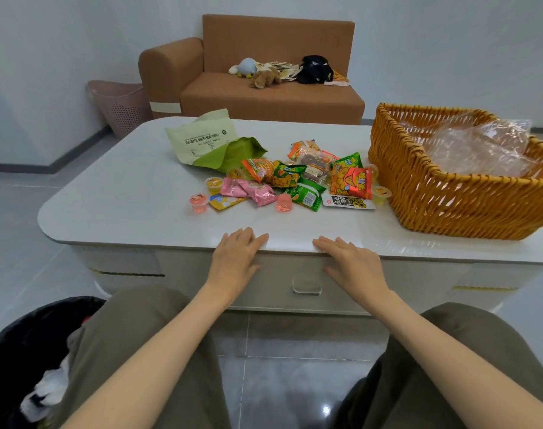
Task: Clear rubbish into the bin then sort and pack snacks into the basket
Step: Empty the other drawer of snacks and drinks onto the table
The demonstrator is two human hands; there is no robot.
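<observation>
A heap of small snack packets (298,178) and several jelly cups (199,202) lies in the middle of the white table (124,196). Behind the heap lies an opened green bag (211,144). An orange wicker basket (462,199) stands at the right, with crumpled clear plastic (477,147) inside it. A bin with a black liner (25,351) sits on the floor at my lower left, with white rubbish in it. My left hand (237,258) and my right hand (350,263) rest flat on the table's near edge, fingers straight, holding nothing.
A brown sofa (264,97) stands behind the table with plush toys and a black bag on it. A pink laundry basket (121,106) leans by the wall at the left. The table has a front drawer with a handle (306,286). My knees are below.
</observation>
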